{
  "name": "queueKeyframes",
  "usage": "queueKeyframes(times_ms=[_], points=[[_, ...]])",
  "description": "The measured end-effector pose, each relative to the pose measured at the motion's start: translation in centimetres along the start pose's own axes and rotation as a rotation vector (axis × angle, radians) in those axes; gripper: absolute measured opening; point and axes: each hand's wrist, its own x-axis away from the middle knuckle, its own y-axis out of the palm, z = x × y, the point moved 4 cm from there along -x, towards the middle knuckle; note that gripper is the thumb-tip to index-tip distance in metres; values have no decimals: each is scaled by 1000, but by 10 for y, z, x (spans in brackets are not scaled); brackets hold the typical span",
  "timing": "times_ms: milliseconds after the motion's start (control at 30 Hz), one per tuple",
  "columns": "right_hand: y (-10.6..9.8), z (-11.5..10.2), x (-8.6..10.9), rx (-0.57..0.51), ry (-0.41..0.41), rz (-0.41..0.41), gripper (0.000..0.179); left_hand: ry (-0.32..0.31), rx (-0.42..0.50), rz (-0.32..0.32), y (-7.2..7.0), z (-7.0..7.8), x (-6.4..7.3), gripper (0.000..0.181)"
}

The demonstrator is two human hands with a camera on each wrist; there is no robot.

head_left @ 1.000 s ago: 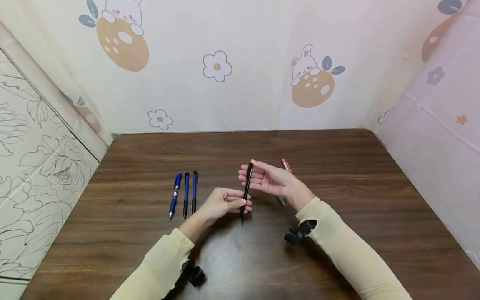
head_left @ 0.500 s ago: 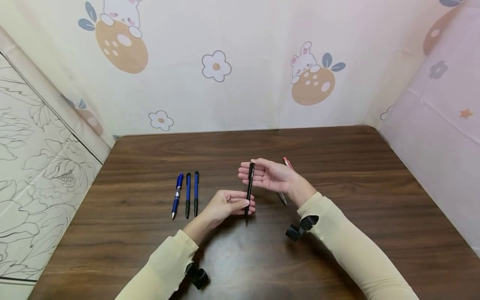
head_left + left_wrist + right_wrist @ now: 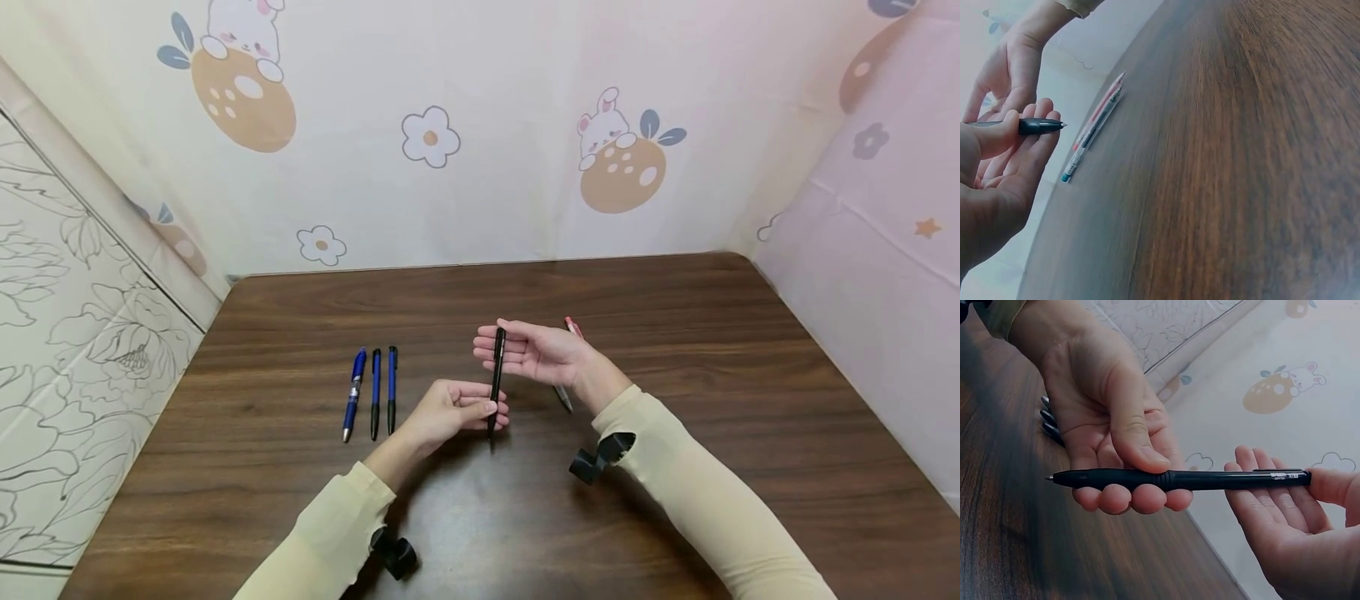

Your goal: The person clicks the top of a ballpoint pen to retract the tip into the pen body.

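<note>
A black retractable pen point(image 3: 497, 367) is held up between both hands over the table, its metal tip showing in the right wrist view. My left hand point(image 3: 453, 406) pinches its lower barrel, thumb on top and fingers beneath. My right hand point(image 3: 536, 350) has its fingers straight behind the clip end, palm turned up. In the right wrist view, the right thumb point(image 3: 1332, 486) presses against the pen's button end. The left wrist view shows the tip end of the same black pen point(image 3: 1041, 126) sticking out past the left thumb.
On the left lie three blue pens point(image 3: 376, 396), side by side. Beyond the right hand, and partly hidden by it, lie a red pen point(image 3: 1100, 106) and a clear-barrelled pen point(image 3: 1091, 137). A patterned curtain point(image 3: 510, 200) hangs behind the wooden table point(image 3: 675, 333).
The black pen's tip end has swung slightly right along with the left hand, so it stands a bit more upright in the head view. Both hands keep their hold.
</note>
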Motion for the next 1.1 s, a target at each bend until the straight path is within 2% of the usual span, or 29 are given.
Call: queueKeyframes(times_ms=[267, 800, 1100], points=[[-1, 1, 1, -35, 4, -11, 30, 2, -12, 8, 1, -1, -2, 34], [-2, 3, 2, -93, 4, -9, 32, 18, -7, -16, 3, 3, -1, 33], [-5, 3, 1, -96, 12, -7, 32, -2, -20, -19, 3, 5, 0, 34]])
